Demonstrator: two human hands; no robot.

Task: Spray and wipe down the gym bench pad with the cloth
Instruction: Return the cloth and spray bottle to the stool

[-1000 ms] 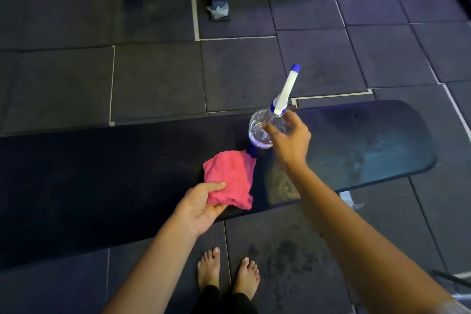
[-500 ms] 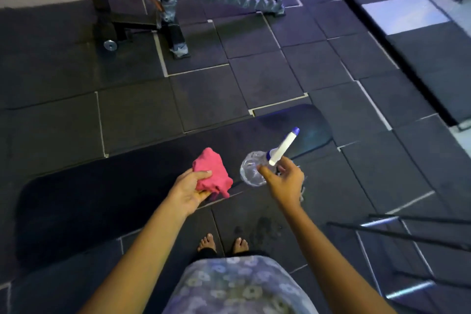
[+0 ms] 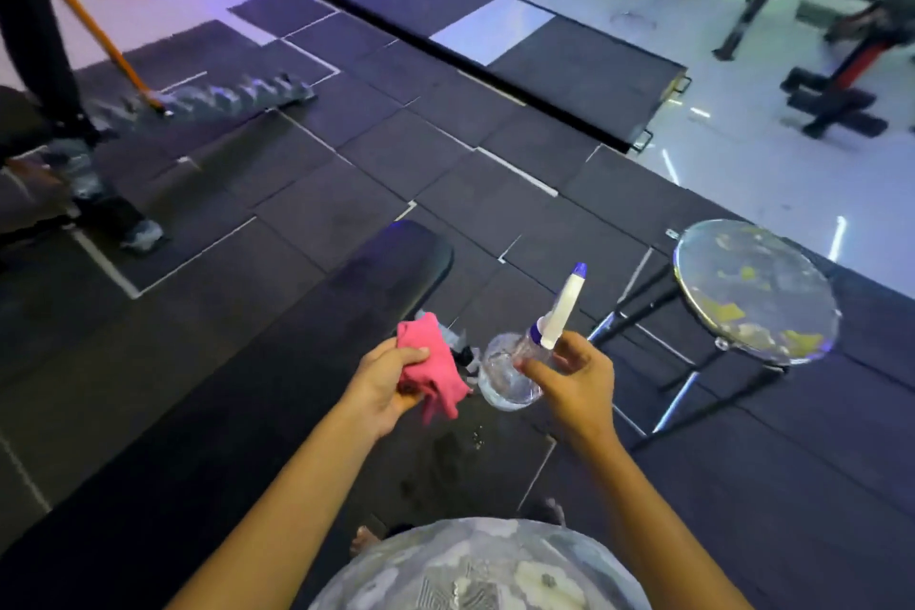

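Observation:
The long black bench pad (image 3: 277, 342) runs diagonally from the lower left up to its rounded end near the middle of the view. My left hand (image 3: 383, 384) grips a crumpled pink cloth (image 3: 430, 364), held in the air just off the pad's right edge. To its right, my right hand (image 3: 574, 379) holds a clear spray bottle (image 3: 510, 374) by the neck. Its white nozzle with a blue tip (image 3: 564, 302) points up and away. Both hands are above the floor beside the pad, not touching it.
A round metal stool (image 3: 755, 292) with a worn, shiny top stands on thin legs to the right. Another bench frame (image 3: 94, 193) and a toothed grey rail (image 3: 223, 97) lie at the far left. Dark rubber tiles cover the floor; gym machines (image 3: 841, 79) stand far right.
I have straightened up and the view has swung right. The cloth came off the pad into my left hand, and both hands drew back off the bench. The stool has come into view.

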